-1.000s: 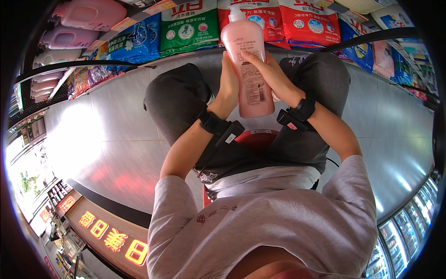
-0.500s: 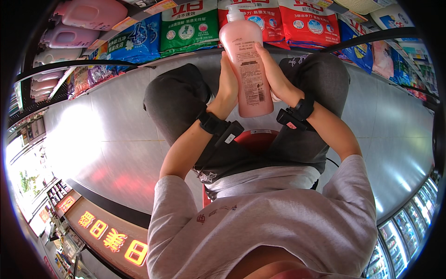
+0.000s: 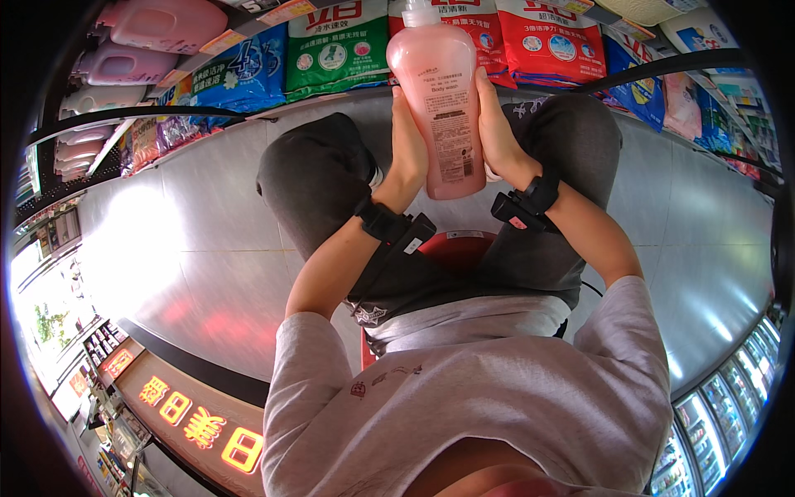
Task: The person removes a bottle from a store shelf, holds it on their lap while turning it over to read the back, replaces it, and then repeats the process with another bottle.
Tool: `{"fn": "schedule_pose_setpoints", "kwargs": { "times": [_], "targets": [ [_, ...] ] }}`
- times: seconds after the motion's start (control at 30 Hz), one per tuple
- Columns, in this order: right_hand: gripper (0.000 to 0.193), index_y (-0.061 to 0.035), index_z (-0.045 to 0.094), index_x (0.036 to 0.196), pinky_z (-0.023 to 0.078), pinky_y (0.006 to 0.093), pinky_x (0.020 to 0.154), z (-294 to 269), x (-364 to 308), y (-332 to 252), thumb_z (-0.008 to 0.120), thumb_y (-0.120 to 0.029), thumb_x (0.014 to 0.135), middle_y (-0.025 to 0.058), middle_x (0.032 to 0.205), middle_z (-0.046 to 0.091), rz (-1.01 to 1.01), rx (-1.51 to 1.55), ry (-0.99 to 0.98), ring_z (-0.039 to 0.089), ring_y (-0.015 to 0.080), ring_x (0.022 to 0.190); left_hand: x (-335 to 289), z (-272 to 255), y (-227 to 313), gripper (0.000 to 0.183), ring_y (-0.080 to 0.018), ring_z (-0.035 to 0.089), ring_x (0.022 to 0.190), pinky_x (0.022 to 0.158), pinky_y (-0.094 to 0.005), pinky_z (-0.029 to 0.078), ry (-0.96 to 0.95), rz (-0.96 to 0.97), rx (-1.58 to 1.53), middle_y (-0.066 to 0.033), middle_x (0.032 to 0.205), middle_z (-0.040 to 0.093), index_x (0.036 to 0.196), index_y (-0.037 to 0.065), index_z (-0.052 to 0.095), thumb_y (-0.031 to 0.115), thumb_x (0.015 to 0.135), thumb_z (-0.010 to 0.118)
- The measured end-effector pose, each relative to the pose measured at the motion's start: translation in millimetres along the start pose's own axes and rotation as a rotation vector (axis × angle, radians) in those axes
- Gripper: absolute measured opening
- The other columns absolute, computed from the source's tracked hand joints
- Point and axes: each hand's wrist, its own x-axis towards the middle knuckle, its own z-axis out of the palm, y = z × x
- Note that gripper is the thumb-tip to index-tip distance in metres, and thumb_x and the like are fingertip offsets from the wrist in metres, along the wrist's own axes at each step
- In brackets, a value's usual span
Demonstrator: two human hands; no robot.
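A large pink body wash bottle (image 3: 439, 108) with a white pump top stands nearly upright between my palms, its printed label turned toward me. My left hand (image 3: 407, 149) presses along its left side and my right hand (image 3: 502, 137) along its right side. Most of the fingers are hidden behind the bottle. Both wrists wear black bands with small black boxes. Just beyond the bottle, a green detergent bag (image 3: 337, 50) and a red detergent bag (image 3: 552, 45) lie on the shelf.
Blue bags (image 3: 240, 73) and pink bottles (image 3: 170, 25) fill the shelf at the left. A black shelf rail (image 3: 662, 62) curves across the front. My bent knees flank the bottle above grey floor tiles (image 3: 224, 207). Lit coolers (image 3: 704, 435) stand at lower right.
The bottle's lower end has risen slightly and the bottle looks a little larger, its top tipped a bit closer to me. My right hand has shifted slightly to the right.
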Motion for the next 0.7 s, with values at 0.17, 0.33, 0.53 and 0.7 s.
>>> {"fn": "schedule_pose_setpoints", "kwargs": {
  "times": [0.17, 0.33, 0.53, 0.7],
  "targets": [
    [0.056, -0.0056, 0.047, 0.122, 0.043, 0.0272, 0.089, 0.3, 0.3, 1.0, 0.025, -0.05, 0.095, 0.0061, 0.112, 0.057, -0.008, 0.009, 0.014, 0.055, 0.0133, 0.098, -0.4, -1.8, -0.6, 0.056, -0.0216, 0.05, 0.111, 0.095, -0.0327, 0.039, -0.026, 0.044, 0.019, -0.0117, 0.123, 0.05, 0.128, 0.004, 0.039, 0.043, 0.097, 0.014],
    [0.056, -0.0056, 0.046, 0.123, 0.043, 0.0272, 0.088, -1.0, -0.9, 0.1, 0.023, -0.049, 0.096, 0.0064, 0.112, 0.057, -0.011, -0.032, -0.036, 0.055, 0.0135, 0.098, -5.0, 0.9, 2.0, 0.055, -0.0212, 0.048, 0.112, 0.096, -0.0323, 0.038, -0.02, 0.072, 0.007, -0.011, 0.124, 0.049, 0.129, 0.004, 0.038, 0.044, 0.097, 0.015],
    [0.056, -0.0056, 0.046, 0.123, 0.044, 0.0267, 0.087, 0.3, -0.8, -2.1, 0.023, -0.049, 0.096, 0.0067, 0.112, 0.057, -0.048, -0.077, -0.067, 0.056, 0.0129, 0.097, -2.6, -1.1, -0.1, 0.055, -0.0213, 0.049, 0.11, 0.095, -0.0325, 0.039, -0.016, 0.065, -0.03, -0.011, 0.122, 0.051, 0.127, 0.004, 0.04, 0.044, 0.097, 0.016],
    [0.056, -0.0062, 0.047, 0.122, 0.044, 0.0259, 0.086, -2.8, 1.9, -2.6, 0.025, -0.05, 0.095, 0.0062, 0.111, 0.057, 0.048, -0.11, -0.048, 0.056, 0.0117, 0.095, -0.5, -2.0, 0.3, 0.056, -0.0219, 0.051, 0.108, 0.093, -0.0339, 0.042, 0.003, -0.014, -0.063, -0.0117, 0.12, 0.052, 0.126, 0.004, 0.041, 0.044, 0.097, 0.016]
  ]
}}
